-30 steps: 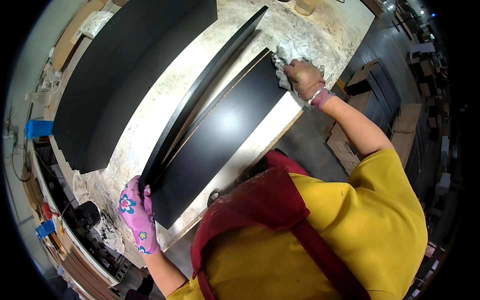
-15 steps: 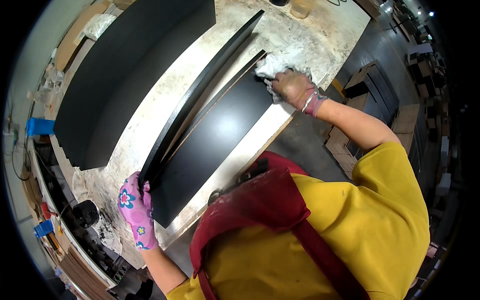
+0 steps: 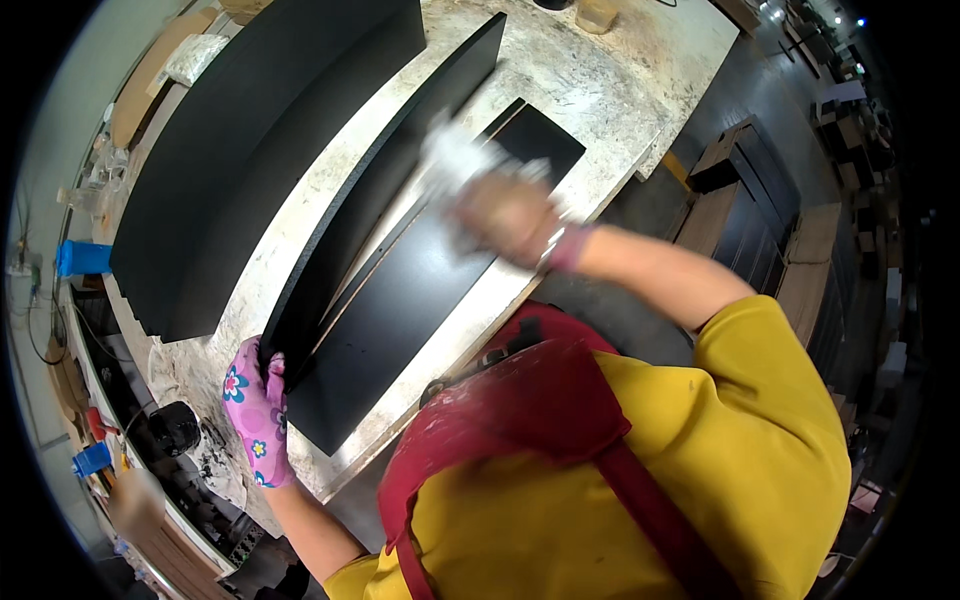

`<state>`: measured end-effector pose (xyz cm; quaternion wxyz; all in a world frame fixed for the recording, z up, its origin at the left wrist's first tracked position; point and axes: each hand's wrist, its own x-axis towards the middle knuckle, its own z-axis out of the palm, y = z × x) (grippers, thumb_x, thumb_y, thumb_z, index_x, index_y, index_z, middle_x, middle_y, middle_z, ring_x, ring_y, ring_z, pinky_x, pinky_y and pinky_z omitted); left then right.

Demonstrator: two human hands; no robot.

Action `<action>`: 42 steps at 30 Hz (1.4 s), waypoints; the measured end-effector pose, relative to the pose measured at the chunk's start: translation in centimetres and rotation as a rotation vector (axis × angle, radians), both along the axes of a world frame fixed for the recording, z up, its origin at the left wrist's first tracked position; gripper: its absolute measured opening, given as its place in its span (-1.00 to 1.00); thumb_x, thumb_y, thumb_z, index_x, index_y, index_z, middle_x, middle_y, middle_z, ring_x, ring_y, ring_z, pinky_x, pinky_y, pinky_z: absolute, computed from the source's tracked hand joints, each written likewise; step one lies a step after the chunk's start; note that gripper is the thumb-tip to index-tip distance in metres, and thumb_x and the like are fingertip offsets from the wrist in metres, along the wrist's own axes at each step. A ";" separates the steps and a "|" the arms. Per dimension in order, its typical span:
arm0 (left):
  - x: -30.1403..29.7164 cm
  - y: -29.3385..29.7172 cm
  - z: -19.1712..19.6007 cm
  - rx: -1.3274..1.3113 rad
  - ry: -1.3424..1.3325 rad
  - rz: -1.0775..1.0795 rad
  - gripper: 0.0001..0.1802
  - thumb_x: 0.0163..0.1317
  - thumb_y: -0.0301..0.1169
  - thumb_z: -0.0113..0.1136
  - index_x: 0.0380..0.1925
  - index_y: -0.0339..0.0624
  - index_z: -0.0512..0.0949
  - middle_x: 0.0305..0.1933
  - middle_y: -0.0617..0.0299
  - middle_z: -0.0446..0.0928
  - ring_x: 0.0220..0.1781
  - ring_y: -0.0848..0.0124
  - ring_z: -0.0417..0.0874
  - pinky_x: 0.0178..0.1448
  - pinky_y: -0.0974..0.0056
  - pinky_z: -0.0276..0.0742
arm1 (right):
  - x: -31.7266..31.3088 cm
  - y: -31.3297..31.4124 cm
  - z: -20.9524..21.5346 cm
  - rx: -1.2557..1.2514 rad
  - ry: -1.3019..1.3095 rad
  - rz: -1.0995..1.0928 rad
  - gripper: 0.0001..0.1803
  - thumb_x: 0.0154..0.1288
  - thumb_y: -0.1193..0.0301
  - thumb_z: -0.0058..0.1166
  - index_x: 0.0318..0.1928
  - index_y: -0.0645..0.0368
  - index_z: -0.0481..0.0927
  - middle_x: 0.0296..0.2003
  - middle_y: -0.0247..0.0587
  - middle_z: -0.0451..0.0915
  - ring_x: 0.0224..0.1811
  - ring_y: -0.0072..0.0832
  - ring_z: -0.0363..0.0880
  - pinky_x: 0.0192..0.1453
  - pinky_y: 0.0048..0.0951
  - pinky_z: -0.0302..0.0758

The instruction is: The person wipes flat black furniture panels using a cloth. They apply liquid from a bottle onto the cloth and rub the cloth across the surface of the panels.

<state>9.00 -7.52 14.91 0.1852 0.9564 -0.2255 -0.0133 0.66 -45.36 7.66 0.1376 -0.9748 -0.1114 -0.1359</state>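
Observation:
My left hand (image 3: 258, 412), in a pink flowered glove, grips the near end of an upright black board (image 3: 345, 215), with the thumb on its inner side. Beside that board lies a flat black panel (image 3: 395, 310) with a brown raw strip along its edge; whether the two are joined I cannot tell. My right hand (image 3: 508, 218), in a stained glove, is closed on a crumpled white rag (image 3: 458, 158) over the middle of the flat panel. Both hand and rag are smeared by motion.
A larger black panel piece (image 3: 255, 160) stands on the stained white worktable (image 3: 640, 90) to the left. A black pot (image 3: 175, 428) sits at the near left, and a small amber container (image 3: 596, 16) at the far edge. Stacked boards (image 3: 735, 235) rest on the floor at right.
My right hand has swept the rag from the panel's far end back toward the middle and left. The upright board leans further left, and my left hand has shifted slightly left with it.

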 end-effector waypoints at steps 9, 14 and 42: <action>-0.7 0.0 -0.7 0.098 -0.158 -0.078 -0.66 0.09 -0.44 0.24 -0.07 -0.11 0.55 -0.24 0.11 0.62 -0.16 0.13 0.63 -0.09 0.15 0.54 | 1.3 -15.5 -1.8 0.503 0.243 -0.704 -0.68 0.22 0.40 0.05 0.00 0.16 0.57 -0.02 -0.06 0.56 0.02 -0.25 0.54 0.11 -0.32 0.43; -4.2 0.2 -3.1 0.100 -0.205 -0.155 -0.55 -0.01 -0.56 0.20 -0.03 -0.05 0.55 -0.14 0.16 0.61 -0.12 0.13 0.62 -0.05 0.13 0.54 | -5.1 -25.0 1.3 0.414 0.215 -0.922 -0.60 0.20 0.31 0.13 0.08 0.03 0.58 0.03 -0.08 0.57 0.09 -0.29 0.52 0.19 -0.42 0.37; 13.1 3.1 -3.5 0.080 -0.271 -0.007 -0.58 0.23 -0.16 0.17 0.00 -0.18 0.49 -0.08 0.13 0.60 -0.04 0.14 0.58 0.07 0.11 0.47 | -0.6 -1.1 -1.6 0.028 0.262 -0.129 -0.52 0.14 0.53 0.13 0.12 -0.02 0.52 -0.21 -0.11 0.47 -0.14 -0.14 0.48 -0.09 -0.24 0.43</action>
